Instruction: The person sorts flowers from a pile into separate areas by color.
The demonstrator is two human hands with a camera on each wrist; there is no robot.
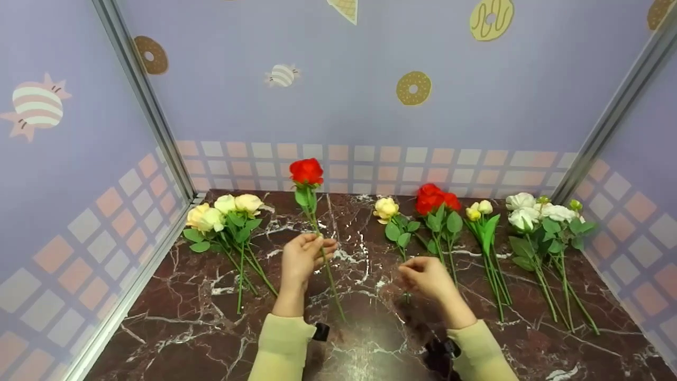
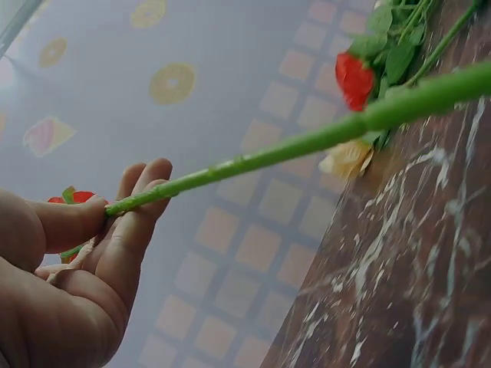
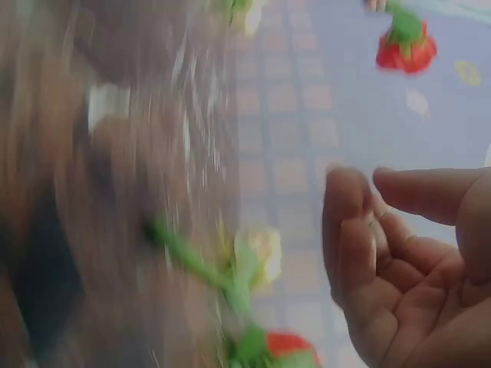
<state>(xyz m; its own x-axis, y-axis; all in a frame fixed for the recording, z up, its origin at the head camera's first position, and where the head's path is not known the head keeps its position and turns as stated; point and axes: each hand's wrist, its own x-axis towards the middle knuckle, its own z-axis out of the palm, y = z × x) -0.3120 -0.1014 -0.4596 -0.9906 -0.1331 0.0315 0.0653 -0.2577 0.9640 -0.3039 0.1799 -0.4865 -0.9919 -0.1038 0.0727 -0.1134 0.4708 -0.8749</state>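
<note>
My left hand [image 1: 304, 256] pinches the green stem of a red rose [image 1: 307, 172] between thumb and fingers, the bloom up and the stem slanting down to the right. In the left wrist view the stem [image 2: 291, 153] runs from the fingertips across the picture. Loosely curled and holding nothing, my right hand [image 1: 426, 278] hovers over the lower stem of a pale yellow rose [image 1: 386, 208]. A small gap shows between its thumb and forefinger [image 3: 349, 192] in the right wrist view. Just behind that hand lie more red roses [image 1: 431, 199].
Yellow and cream roses [image 1: 225, 211] lie at the left of the dark marble table [image 1: 185, 328]. Toward the right lie yellow tulips [image 1: 478, 210] and white flowers [image 1: 558, 212] with long stems. Patterned lilac panels [image 1: 344, 106] enclose the back and sides.
</note>
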